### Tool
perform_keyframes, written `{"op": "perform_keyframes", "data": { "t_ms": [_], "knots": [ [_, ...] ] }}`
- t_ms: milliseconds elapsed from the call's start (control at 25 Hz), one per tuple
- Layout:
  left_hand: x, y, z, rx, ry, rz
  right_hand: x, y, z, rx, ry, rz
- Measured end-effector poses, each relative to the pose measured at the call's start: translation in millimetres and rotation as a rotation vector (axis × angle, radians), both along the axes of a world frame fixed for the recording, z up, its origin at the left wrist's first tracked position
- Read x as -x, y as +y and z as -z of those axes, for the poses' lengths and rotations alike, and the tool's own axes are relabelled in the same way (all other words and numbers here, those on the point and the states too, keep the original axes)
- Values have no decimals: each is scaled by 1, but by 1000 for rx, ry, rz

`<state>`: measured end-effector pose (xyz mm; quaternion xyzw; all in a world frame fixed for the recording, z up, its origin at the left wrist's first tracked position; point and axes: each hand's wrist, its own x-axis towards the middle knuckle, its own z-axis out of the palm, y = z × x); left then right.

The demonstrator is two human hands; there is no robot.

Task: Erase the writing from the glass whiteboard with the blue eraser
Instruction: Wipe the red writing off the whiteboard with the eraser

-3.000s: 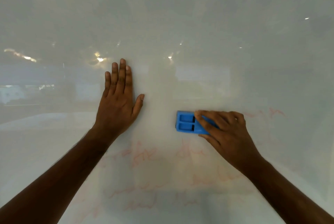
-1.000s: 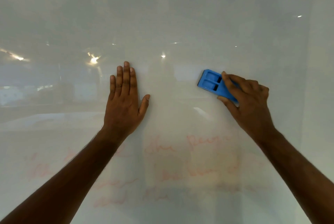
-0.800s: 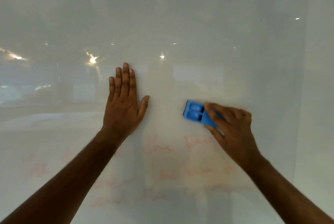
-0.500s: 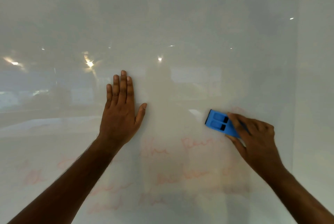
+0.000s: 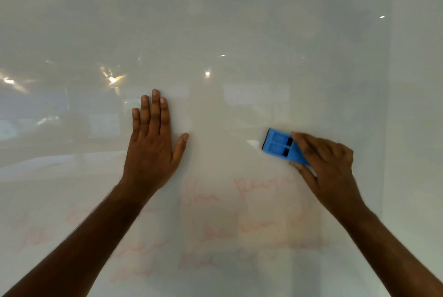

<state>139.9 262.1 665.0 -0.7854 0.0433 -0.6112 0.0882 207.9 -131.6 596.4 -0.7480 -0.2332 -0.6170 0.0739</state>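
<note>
Head view: glass whiteboard [image 5: 239, 21] across nearly the whole frame, pale and glossy, dotted with reflected ceiling lights. Left hand [image 5: 153, 150] pressed flat against the glass left of centre, fingers straight and close together, thumb angled out to the right, nothing held, grip apart. Right hand [image 5: 328, 167] to the right at about the same height, grip clamped on the blue eraser [image 5: 279, 147], fingers over its right end and thumb under its lower edge. Eraser laid against the board, tilted so that its left end sits a little higher than its right, two rectangular recesses showing on its back, left half clear of the fingers. Faint red writing [image 5: 239, 201] below both hands, in several smeared cursive lines across the lower half of the board, words too faint to read. Nearest line of writing just below the eraser and not touching it. Both bare forearms reaching up from the bottom corners of the frame. Board's right edge near the right side, with a plain pale wall [image 5: 417, 129] beyond it.
</note>
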Motion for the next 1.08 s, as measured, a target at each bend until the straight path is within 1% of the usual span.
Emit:
{"op": "perform_keyframes", "data": {
  "t_ms": [80,200,360,480,560,680,800,840,920,1000,1080],
  "knots": [
    [0,0,0,-4,-1,-1,-3,-14,24,28,-1,26],
    [0,1,1,-10,-5,-4,-9,-39,30,-100,72,47],
    [-1,0,0,-9,-11,4,-11,-51,-17,-269,155,18],
    [-2,-1,1,-6,-12,18,-9,-38,-41,-380,200,-51],
    [-2,-1,1,-3,-8,24,-5,-24,-28,-352,191,-54],
    [-2,-1,2,-7,-12,17,1,-13,22,-237,181,-36],
    [-1,-1,2,-3,-13,18,-2,-23,69,-150,172,34],
    [-1,-1,3,-3,-13,21,-4,-30,76,-153,187,44],
    [-1,-2,2,-6,-14,13,-5,-38,72,-238,236,23],
    [-1,-2,3,-5,-12,12,-3,-31,57,-368,281,-23],
    [-1,-3,4,1,-14,15,-1,-11,39,-431,265,-59]
  ]
}}
